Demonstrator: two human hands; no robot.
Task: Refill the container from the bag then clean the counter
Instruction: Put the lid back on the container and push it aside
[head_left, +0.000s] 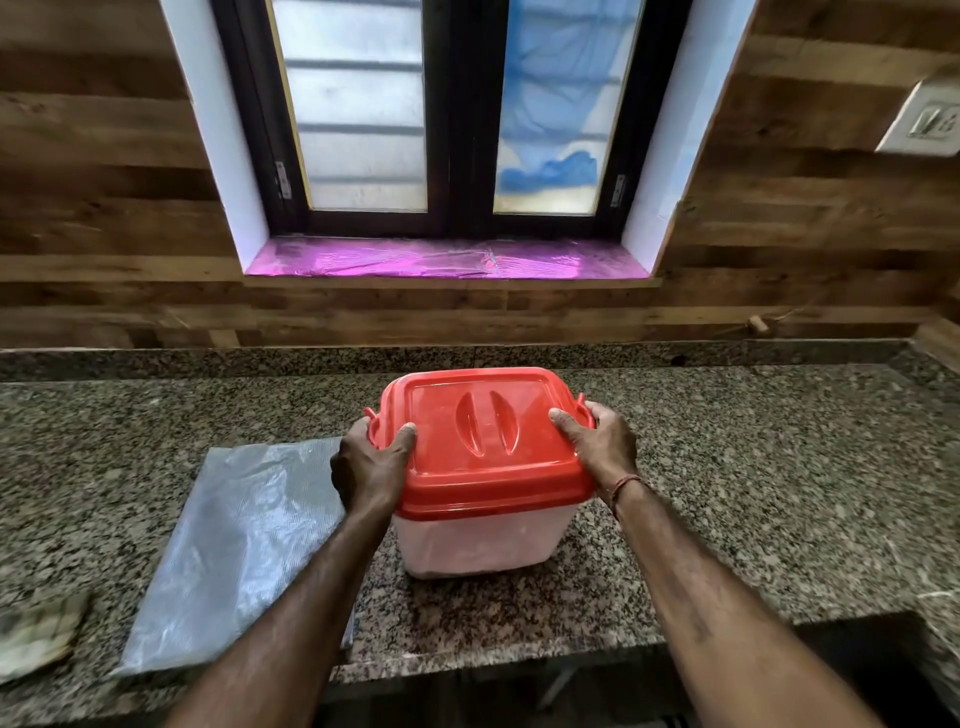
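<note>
Your left hand (370, 470) and right hand (605, 447) curl fingers round the lid (447, 467) of the container (483, 545) — bag (234, 545) flat, refill likely done — table (753, 467) cleaning remains.

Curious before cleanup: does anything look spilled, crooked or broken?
Nothing stands out. The red plastic lid sits level on the translucent container, the clear plastic bag lies flat, and the granite counter shows no spill.

Window (452, 119) over purple sill (447, 258)

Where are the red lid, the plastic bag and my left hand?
red lid (485, 431): head view, top, between the ridges.
plastic bag (234, 545): head view, middle of its face.
left hand (371, 467): head view, back of hand.
</note>
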